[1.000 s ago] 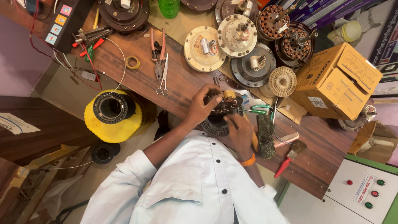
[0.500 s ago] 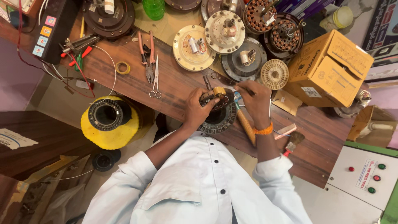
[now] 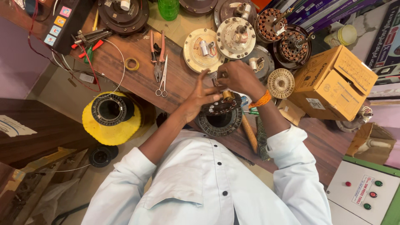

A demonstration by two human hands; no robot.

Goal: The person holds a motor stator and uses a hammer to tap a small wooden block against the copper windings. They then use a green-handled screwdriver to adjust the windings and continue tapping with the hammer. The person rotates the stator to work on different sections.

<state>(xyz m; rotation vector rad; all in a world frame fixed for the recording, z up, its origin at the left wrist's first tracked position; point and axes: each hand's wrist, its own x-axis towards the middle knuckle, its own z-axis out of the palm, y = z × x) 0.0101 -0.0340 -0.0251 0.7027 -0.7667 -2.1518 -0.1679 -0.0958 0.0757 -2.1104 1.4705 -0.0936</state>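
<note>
A dark round motor stator [image 3: 216, 109] with copper windings is tilted up at the wooden bench's [image 3: 179, 83] front edge, over a second dark ring-shaped stator [image 3: 219, 124]. My left hand [image 3: 196, 99] holds the tilted stator from the left, its fingers stretched upward. My right hand [image 3: 238, 77], with an orange band on the wrist, is just above the stator. Its fingertips are pinched on a small piece at the stator's top edge; I cannot make out what the piece is.
Scissors [image 3: 162, 79], pliers [image 3: 157, 56] and a tape roll [image 3: 132, 63] lie left of my hands. Several fan motor parts [image 3: 235, 37] lie behind them, a cardboard box [image 3: 333, 83] to the right. A yellow disc with a black ring [image 3: 109, 118] sits lower left; a wooden-handled tool [image 3: 250, 134] lies at the edge.
My right hand has moved from the stator's near right side up to its far edge. The left hand has stayed on the stator and opened its fingers upward.
</note>
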